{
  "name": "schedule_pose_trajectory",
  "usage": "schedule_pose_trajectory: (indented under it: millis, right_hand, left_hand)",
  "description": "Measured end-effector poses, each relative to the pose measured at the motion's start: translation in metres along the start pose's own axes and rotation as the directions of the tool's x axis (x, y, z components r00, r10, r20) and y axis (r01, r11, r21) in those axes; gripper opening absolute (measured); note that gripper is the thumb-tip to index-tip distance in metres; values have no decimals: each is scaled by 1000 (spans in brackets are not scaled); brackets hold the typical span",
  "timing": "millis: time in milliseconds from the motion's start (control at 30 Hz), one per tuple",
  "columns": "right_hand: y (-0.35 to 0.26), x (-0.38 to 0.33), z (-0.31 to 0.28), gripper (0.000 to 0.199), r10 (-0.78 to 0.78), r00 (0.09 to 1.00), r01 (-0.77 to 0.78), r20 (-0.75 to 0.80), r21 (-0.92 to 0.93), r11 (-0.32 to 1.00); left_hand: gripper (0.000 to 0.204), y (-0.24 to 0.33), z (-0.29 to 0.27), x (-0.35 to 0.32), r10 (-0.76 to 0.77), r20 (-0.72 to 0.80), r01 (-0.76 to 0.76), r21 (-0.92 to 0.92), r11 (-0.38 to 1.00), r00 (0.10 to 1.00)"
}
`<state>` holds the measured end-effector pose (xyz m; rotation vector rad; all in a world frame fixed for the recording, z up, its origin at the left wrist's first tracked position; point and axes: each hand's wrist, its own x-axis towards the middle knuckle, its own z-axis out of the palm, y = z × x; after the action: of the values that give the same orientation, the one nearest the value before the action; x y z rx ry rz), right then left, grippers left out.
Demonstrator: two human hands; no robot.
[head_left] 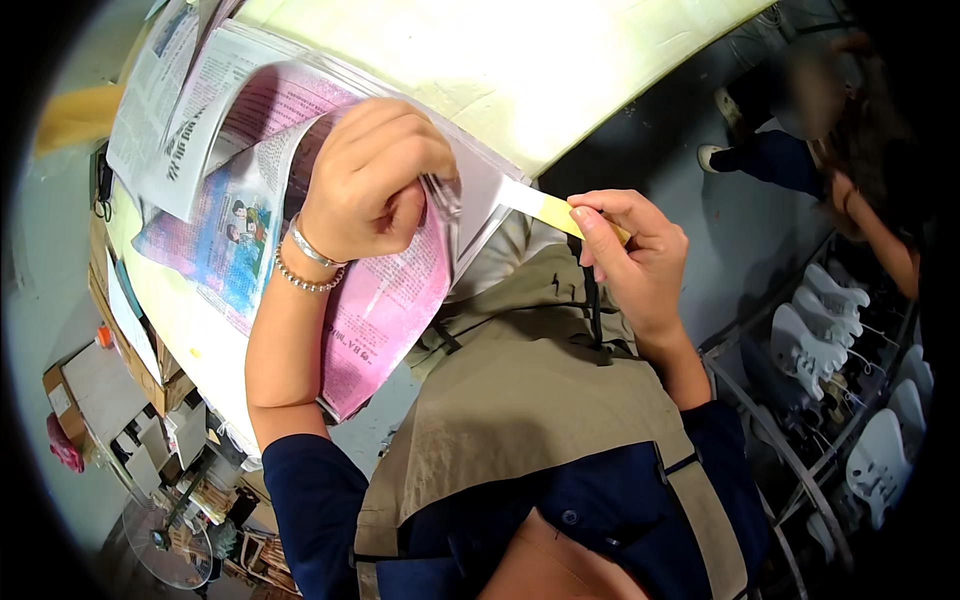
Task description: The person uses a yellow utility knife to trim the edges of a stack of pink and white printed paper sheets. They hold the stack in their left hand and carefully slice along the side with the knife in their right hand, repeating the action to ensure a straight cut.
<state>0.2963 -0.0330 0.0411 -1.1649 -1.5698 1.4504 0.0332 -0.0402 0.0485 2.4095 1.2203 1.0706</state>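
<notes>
Right hand (642,250) pinches flat yellow-and-white strip (552,209) at 4-o'clock end; left hand (370,180) curls, hold unclear, over pink-printed newspaper sheets (395,300): likely light, floppy; grip edges.

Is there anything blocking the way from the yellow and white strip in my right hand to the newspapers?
Nothing visible: the white end of the strip overlaps the edge of the newspapers in this view, though contact is unclear. Your left hand is left of that spot, not between them.
</notes>
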Motion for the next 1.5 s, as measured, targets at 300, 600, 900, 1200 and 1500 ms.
schedule_pose_trajectory:
  millis: [300, 600, 900, 1200, 1500]
  right_hand:
    - [0, -1, 2, 9, -73, 997, 74, 16, -12, 997]
    - [1, 1, 1, 8, -74, 997, 75, 29, -35, 997]
    - [1, 0, 1, 9, -58, 998, 59, 28, -60, 996]
    - [2, 0, 1, 9, -51, 998, 53, 40, -45, 998]
    - [1, 5, 1, 9, -42, 999, 41, -10, -79, 996]
  left_hand:
    - [20, 3, 3, 8, 117, 56, -123, 104, 987, 992]
    - [20, 7, 4, 10, 151, 57, -160, 228, 961, 987]
    - [16, 8, 3, 8, 163, 72, -176, 273, 946, 984]
    - [15, 10, 5, 9, 160, 62, -171, 282, 944, 985]
    - [12, 6, 1, 6, 183, 62, -192, 250, 949, 981]
